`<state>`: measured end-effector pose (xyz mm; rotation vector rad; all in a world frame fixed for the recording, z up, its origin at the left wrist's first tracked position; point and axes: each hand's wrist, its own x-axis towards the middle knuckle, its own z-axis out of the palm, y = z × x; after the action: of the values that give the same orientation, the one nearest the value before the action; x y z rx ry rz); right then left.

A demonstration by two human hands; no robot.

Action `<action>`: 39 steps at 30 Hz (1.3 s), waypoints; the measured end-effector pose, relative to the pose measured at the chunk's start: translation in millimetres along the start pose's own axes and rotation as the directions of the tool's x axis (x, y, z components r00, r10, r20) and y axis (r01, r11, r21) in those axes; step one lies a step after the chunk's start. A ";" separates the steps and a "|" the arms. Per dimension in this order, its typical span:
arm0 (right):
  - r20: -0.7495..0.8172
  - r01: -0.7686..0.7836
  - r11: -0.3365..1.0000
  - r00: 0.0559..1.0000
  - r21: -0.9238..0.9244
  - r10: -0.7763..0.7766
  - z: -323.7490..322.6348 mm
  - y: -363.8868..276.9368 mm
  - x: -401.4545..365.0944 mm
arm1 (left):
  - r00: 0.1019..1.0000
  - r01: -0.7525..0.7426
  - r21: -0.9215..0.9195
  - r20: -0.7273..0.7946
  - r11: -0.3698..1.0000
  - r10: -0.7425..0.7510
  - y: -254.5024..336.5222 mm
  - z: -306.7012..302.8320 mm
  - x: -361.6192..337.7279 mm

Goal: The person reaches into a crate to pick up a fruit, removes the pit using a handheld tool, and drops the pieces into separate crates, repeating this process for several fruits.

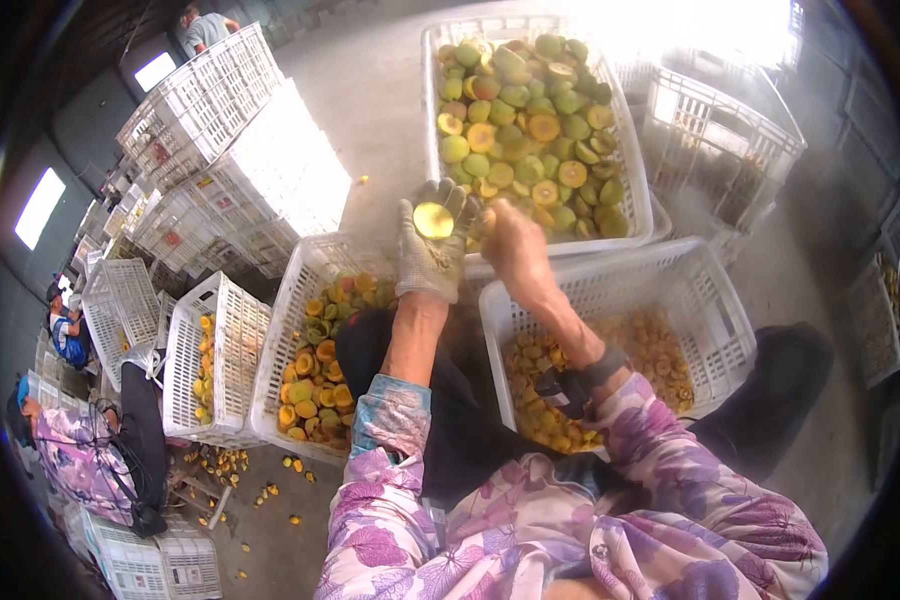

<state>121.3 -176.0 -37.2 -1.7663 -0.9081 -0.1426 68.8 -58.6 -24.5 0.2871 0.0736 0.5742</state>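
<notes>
My left hand (432,245), in a grey-white work glove, is turned palm up in front of me. A halved fruit (434,220), yellow inside and peach-like, lies in it with the cut face up and the fingers curled around it. Just to its right, my bare right hand (518,255) is closed and smeared by motion; what it holds cannot be made out. Beyond both hands stands a white crate (432,120) heaped with green and yellow halved fruit (544,127). Below my right forearm is another crate (715,330) holding yellow-brown pieces (660,350).
At my left knee stands a crate (278,350) of orange and green fruit halves (310,390). Stacked crates (210,110) rise at the far left, others (720,120) at the right. Fruit scraps (270,490) litter the floor. A person (80,450) sits at the left.
</notes>
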 end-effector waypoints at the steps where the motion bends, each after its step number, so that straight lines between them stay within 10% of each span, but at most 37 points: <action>1: 0.004 0.036 0.996 0.999 -0.077 -0.036 7.6 2.4 -3.0 | 0.999 -0.033 0.137 -0.014 0.990 0.035 -0.2 1.6 -5.7; 11: -0.037 -0.101 0.968 0.995 -0.232 0.095 35.0 -10.9 -16.0 | 0.948 -0.280 0.669 0.079 0.688 0.308 -8.8 30.9 -36.7; 18: 0.086 -0.157 0.970 0.981 -0.188 0.175 21.5 -8.5 -25.1 | 0.974 -0.139 0.785 -0.002 0.604 0.227 -7.6 20.4 -27.8; 24: 0.189 0.336 0.941 0.927 -0.047 -0.322 -2.7 14.0 -24.4 | 0.933 -0.251 0.844 0.079 0.474 0.352 -13.9 6.6 -29.6; 26: 0.278 0.256 0.963 0.922 0.080 -0.268 -14.7 6.8 -17.2 | 0.948 -0.247 0.821 0.096 0.515 0.303 -12.1 8.5 -36.9; 28: 0.801 -0.471 0.882 0.537 0.026 0.264 -48.7 -31.1 -12.2 | 0.971 -0.127 0.811 -0.016 0.571 0.238 -10.5 9.5 -37.3; 29: 0.823 -0.598 0.778 0.530 0.193 0.204 -56.9 -24.3 -17.8 | 0.980 -0.113 0.733 -0.030 0.671 0.198 -13.2 -2.3 -33.1; 31: 0.951 -0.295 0.954 0.306 0.059 0.035 -58.4 14.3 -20.4 | 0.990 -0.034 0.568 -0.093 0.822 0.105 -17.3 -6.6 -36.5; 33: 0.729 0.003 0.773 0.327 0.635 -0.601 -40.4 126.6 -63.5 | 0.984 0.104 0.152 -0.160 0.983 -0.080 -1.2 -32.3 -19.8; 35: 0.765 0.000 0.841 0.415 0.542 -0.493 -121.6 76.9 -63.9 | 0.989 -0.099 -0.468 -0.144 0.878 0.035 44.6 -32.6 -7.2; 39: 0.670 0.001 0.988 0.735 -0.155 0.104 -107.0 78.7 3.7 | 0.966 -0.233 -0.398 0.007 0.887 0.257 115.8 -15.4 -25.0</action>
<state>208.8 -274.8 -52.6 -2.0114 -1.3907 0.5318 -15.3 24.3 -6.2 -0.0844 -0.1389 0.8166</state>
